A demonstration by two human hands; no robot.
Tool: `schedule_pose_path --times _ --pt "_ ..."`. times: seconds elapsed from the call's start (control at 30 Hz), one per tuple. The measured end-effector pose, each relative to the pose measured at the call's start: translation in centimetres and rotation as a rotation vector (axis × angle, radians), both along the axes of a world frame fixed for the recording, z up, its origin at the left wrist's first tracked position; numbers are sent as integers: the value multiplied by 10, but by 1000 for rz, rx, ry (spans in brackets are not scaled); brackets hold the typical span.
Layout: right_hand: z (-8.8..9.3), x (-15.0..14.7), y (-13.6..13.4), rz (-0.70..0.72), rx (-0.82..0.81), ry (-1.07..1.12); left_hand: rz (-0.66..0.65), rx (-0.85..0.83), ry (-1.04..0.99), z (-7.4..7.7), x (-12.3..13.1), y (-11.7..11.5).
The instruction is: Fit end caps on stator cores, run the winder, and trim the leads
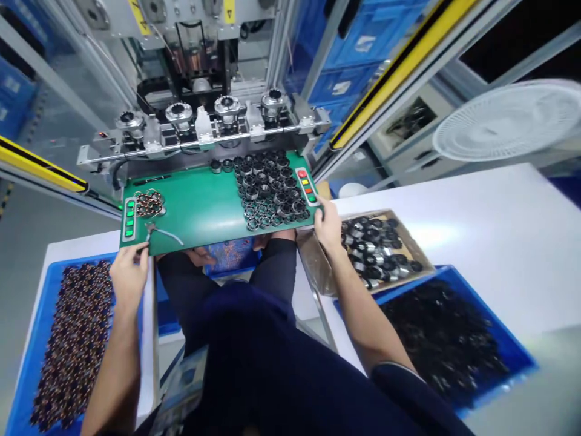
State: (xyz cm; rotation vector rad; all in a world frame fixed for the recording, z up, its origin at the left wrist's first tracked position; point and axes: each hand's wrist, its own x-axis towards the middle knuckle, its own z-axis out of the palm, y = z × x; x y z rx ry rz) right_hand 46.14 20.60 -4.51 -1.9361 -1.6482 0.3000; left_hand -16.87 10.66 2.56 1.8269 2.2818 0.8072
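A green board [200,206] with button strips lies in front of me, tilted toward the machine. My left hand [129,281] is at its lower left corner, beside a pair of pliers with grey handles [157,232]. Whether those fingers hold anything is hidden. My right hand [327,224] rests on the board's right edge, next to a dense patch of metal ring parts [267,191]. A small group of copper-wound rings [149,203] sits at the board's left end.
Behind the board stands a machine with several round metal fixtures [179,115] on a rail. A blue tray of coils [75,345] is at left. At right are a cardboard tray of metal parts [376,248], a blue tray of black rings [445,339], and a white fan [508,121].
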Motion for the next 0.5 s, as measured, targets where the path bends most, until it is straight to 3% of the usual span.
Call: schedule_pose_path --times 0.13,0.23,0.37,0.5 --pt "11 -1 2 17 -4 4 28 39 44 9 -7 5" --pt "22 -9 3 18 -39 15 -9 130 48 12 17 13" --pt "30 -13 -1 29 -54 22 -228 174 -13 7 84 39" --pt "29 2 -52 4 -31 28 -487 149 -62 -6 171 44"
